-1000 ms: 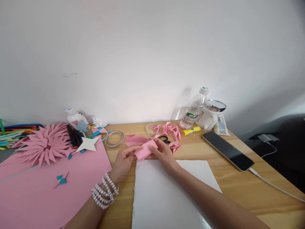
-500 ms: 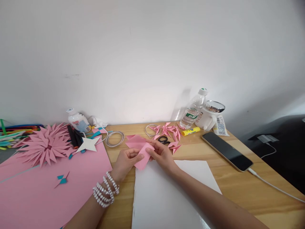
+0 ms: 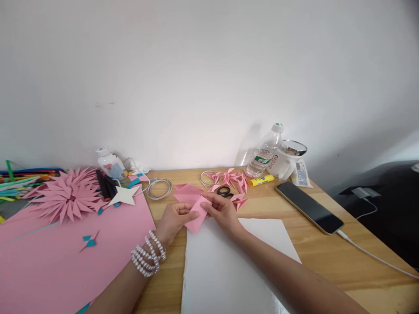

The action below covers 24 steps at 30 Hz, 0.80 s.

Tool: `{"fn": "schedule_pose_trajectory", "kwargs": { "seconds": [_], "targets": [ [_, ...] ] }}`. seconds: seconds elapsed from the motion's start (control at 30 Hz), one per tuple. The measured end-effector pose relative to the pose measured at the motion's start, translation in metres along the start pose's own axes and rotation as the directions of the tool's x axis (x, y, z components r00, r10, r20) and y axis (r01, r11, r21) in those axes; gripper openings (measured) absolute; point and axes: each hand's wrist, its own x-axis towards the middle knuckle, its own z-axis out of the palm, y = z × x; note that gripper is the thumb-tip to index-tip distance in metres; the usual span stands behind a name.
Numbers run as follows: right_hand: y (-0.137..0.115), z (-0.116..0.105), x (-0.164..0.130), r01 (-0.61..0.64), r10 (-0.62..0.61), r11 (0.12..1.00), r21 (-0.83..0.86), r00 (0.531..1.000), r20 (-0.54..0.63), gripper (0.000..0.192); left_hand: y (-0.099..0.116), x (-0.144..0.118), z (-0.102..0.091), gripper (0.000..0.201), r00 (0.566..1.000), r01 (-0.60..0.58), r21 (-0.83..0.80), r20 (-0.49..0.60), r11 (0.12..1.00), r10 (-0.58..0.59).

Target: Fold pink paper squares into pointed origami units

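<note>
A slanting strip of smooth pink paper (image 3: 195, 224) is held over the far left corner of a glossy white board (image 3: 219, 270) on the grained wooden desk (image 3: 330, 257). The left hand (image 3: 173, 220), nearly closed, pinches its left edge; the right hand (image 3: 225, 216) grips its upper end, thumb pressed on top. Toward the desk's back edge lie sharp-pointed pink pieces (image 3: 229, 178) and black-handled scissors (image 3: 224, 191). Compared with a second ago, the strip reaches lower and the scissors' loops show more fully.
</note>
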Motion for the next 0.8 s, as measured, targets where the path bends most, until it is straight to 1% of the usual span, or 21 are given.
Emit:
{"fn": "schedule_pose_trajectory", "kwargs": {
  "seconds": [0.1,0.2,0.3,0.5,0.63,0.8],
  "targets": [
    [0.0018,-0.0001,-0.0003,0.016,-0.015,1.000,-0.019,1.000,0.006,0.032,-0.0001,-0.0003,0.0001,0.034,1.000,0.001,0.019,-0.014,1.000,-0.001],
    [0.0047,-0.0003,-0.0005,0.012,-0.012,0.999,-0.047,1.000,0.009,0.033,0.0002,-0.0010,0.0006,0.031,1.000,-0.029,0.030,0.013,0.999,0.028],
    [0.0076,-0.0005,-0.0005,0.003,-0.003,0.997,-0.078,1.000,0.002,0.033,-0.0011,-0.0008,0.0002,0.029,0.999,-0.032,0.031,0.035,0.999,0.031],
    [0.0093,-0.0012,-0.0001,-0.014,0.014,0.996,-0.093,1.000,0.008,0.034,-0.0039,0.0012,-0.0018,0.031,1.000,-0.008,0.056,-0.015,0.998,0.009],
    [0.0095,-0.0017,0.0000,-0.015,0.018,0.995,-0.098,1.000,0.021,0.033,-0.0033,0.0016,-0.0015,0.034,1.000,0.004,0.069,-0.031,0.998,-0.002],
    [0.0072,-0.0015,-0.0008,0.015,-0.014,0.996,-0.083,1.000,0.014,0.037,-0.0029,0.0022,-0.0016,0.029,0.999,0.001,0.046,-0.045,0.999,0.001]
  ]
}}
